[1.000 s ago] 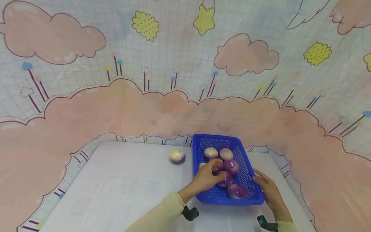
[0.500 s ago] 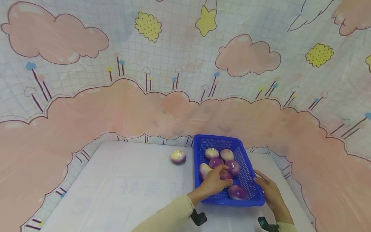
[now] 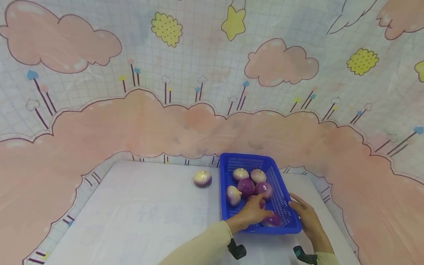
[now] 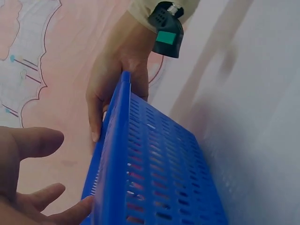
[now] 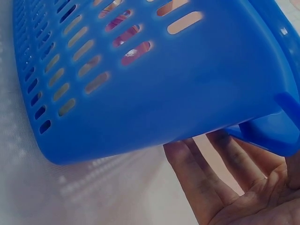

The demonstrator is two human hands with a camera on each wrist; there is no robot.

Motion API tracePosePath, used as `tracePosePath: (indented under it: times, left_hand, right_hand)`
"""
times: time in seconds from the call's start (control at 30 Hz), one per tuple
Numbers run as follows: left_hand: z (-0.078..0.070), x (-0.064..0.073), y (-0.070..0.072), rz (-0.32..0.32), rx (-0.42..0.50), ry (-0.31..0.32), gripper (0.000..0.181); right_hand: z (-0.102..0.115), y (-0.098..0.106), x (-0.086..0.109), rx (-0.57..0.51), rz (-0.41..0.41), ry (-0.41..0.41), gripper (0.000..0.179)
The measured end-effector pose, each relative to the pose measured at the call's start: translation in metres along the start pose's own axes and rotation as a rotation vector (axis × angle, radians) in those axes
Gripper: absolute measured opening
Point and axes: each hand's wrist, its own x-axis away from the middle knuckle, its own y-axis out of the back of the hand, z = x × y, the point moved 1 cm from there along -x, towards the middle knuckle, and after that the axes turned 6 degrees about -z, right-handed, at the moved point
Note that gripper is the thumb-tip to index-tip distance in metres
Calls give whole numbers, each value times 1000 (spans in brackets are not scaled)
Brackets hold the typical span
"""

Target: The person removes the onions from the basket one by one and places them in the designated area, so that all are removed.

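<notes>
A blue perforated basket [image 3: 227,221] holds several shiny purple and whitish onions. My left hand [image 3: 250,213] reaches over its near part with thumb and fingers spread, partly hiding a purple onion [image 3: 262,203]. The thumb lies at the purple onion [image 3: 273,221] nearest the front, and a fingertip overlaps another purple onion [image 3: 264,189]. In the left wrist view, a gap shows between the left thumb and fingers [image 4: 44,197]. My right hand [image 3: 308,218] grips the basket's right rim, thumb on top. Its fingers [image 5: 194,176] lie against the outer wall under the rim.
One whitish onion with a purple base [image 3: 202,179] sits on the white table [image 3: 149,213], left of the basket. A cloud-patterned cloth [image 3: 185,129] rises behind the table. Dark camera mounts, such as the one on the left wrist [image 3: 237,251], stick out near the table.
My left hand has moved across the basket toward its front right, uncovering the whitish onion at the left wall. The onions stay in place, and my right hand keeps its hold on the rim.
</notes>
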Motion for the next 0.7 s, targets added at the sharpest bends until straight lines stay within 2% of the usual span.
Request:
tracePosePath:
  times: [0.13,0.47,0.7]
  left_hand:
    - [2,-2,-9,23,23,56,53]
    - [6,-11,-24,53,-51,165,56]
    - [11,-15,-33,128,-118,227,59]
  right_hand:
    - [0,0,0,-14,-5,10,65]
    - [-1,0,-1,-13,-1,15,64]
    - [-1,1,-1,-22,8,20,62]
